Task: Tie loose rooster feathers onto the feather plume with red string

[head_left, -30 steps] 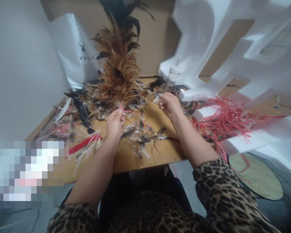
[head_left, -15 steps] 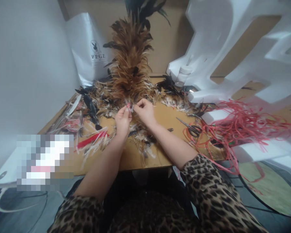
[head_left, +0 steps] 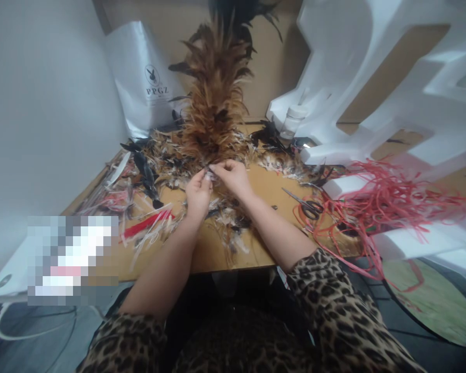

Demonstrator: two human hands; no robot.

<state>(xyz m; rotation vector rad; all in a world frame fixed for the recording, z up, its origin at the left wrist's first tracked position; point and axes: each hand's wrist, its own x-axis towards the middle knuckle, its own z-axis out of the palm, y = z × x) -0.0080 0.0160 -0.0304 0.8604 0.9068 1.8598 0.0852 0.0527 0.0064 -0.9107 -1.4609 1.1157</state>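
A tall, bushy feather piece stretches away from me, brown along its length with long dark feathers at the far end. At its near end, my left hand is closed in a pinch around the base. My right hand meets it there, thumb and forefinger pinched together at the same base; the small bit between those fingertips is hard to make out. Loose pale and dark feathers lie on the table just below my wrists.
Black-handled scissors lie right of my hands, beside a heap of red strips. Behind are a clear jar, white foam pieces and a silvery bag. Feathers litter the table; a red strip lies left.
The feather piece has swung slightly to the right. My right fingertips have shifted a little left, closer to my left fingers, and the reddish bit at the left fingertips no longer shows.
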